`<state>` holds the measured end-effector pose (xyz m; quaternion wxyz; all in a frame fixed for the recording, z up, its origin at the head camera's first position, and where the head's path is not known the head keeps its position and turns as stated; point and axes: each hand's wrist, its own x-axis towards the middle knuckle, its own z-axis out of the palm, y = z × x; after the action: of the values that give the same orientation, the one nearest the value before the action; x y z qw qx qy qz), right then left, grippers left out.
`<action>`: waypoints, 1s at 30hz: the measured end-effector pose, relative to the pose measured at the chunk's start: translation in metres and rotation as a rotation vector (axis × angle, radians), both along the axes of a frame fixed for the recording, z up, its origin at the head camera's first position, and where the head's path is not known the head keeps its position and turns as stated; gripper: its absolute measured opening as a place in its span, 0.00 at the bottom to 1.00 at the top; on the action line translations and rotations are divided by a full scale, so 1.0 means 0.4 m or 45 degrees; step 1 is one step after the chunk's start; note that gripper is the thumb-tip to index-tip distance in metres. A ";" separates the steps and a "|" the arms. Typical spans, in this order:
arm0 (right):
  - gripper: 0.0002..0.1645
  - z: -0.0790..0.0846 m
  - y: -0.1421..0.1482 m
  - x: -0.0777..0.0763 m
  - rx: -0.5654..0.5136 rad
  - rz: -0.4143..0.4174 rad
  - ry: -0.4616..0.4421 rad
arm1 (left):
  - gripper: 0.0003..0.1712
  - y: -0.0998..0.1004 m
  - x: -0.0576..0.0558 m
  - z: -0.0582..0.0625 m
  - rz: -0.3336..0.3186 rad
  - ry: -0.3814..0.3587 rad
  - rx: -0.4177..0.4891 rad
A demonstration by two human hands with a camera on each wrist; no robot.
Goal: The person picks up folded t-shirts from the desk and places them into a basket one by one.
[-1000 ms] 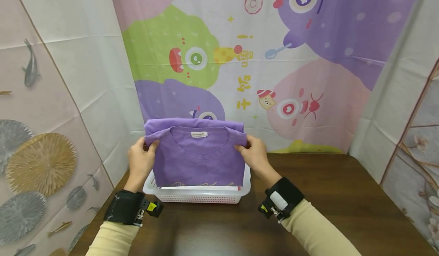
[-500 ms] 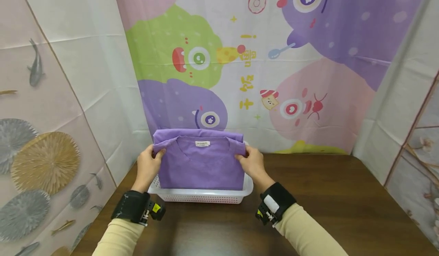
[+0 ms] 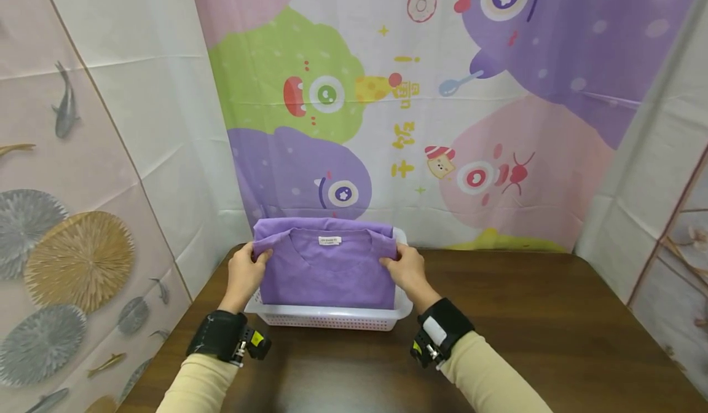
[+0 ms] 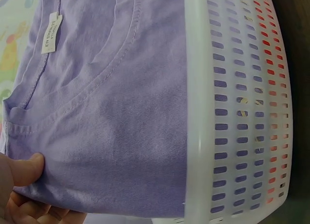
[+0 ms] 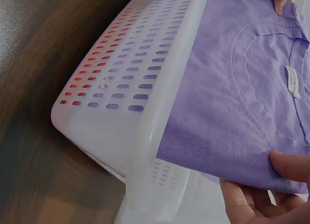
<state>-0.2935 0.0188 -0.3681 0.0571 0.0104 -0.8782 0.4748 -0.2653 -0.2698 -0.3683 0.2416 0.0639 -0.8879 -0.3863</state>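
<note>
A folded purple T-shirt (image 3: 332, 278) with a white neck label (image 3: 329, 240) stands upright, its lower part inside a white perforated plastic basket (image 3: 332, 319). My left hand (image 3: 246, 273) pinches its left shoulder corner, thumb in front and fingers behind. On the opposite corner, my right hand (image 3: 408, 273) pinches the shirt the same way. The left wrist view shows the shirt (image 4: 126, 137) passing behind the basket's rim (image 4: 197, 112). Something red (image 5: 92, 71) shows through the lower holes of the basket in the right wrist view.
The basket rests on a dark brown wooden table (image 3: 509, 314) near its back edge. A cartoon-printed curtain (image 3: 409, 198) hangs right behind it. Patterned cloth panels (image 3: 166, 216) close off the left and right sides.
Both hands have lowered the shirt further into the basket, and its bottom edge has dropped behind the front rim. The head view has shifted slightly left.
</note>
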 end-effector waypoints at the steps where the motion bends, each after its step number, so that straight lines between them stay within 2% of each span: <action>1: 0.17 -0.001 -0.001 -0.001 -0.002 -0.003 -0.007 | 0.15 0.000 -0.001 -0.003 -0.001 -0.005 0.001; 8: 0.17 -0.021 -0.005 -0.015 0.017 -0.035 -0.006 | 0.17 0.000 -0.010 -0.019 0.002 -0.068 0.028; 15: 0.18 -0.050 -0.007 -0.021 0.071 -0.048 -0.078 | 0.21 0.001 -0.016 -0.041 -0.032 -0.175 0.006; 19: 0.22 -0.067 -0.004 -0.023 0.132 -0.051 -0.130 | 0.18 -0.001 -0.010 -0.070 -0.032 -0.195 -0.092; 23: 0.25 -0.075 -0.005 -0.018 0.197 -0.020 -0.122 | 0.15 0.000 -0.001 -0.098 0.029 -0.213 -0.195; 26: 0.21 -0.076 -0.011 -0.011 0.272 0.008 -0.112 | 0.14 0.005 0.003 -0.110 0.043 -0.256 -0.252; 30: 0.12 -0.083 -0.029 0.005 0.447 0.061 -0.097 | 0.09 0.017 0.001 -0.118 0.029 -0.350 -0.356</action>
<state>-0.2914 0.0072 -0.4011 0.0099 0.0234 -0.9486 0.3154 -0.2648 -0.2629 -0.4156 0.1289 0.0920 -0.9568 -0.2439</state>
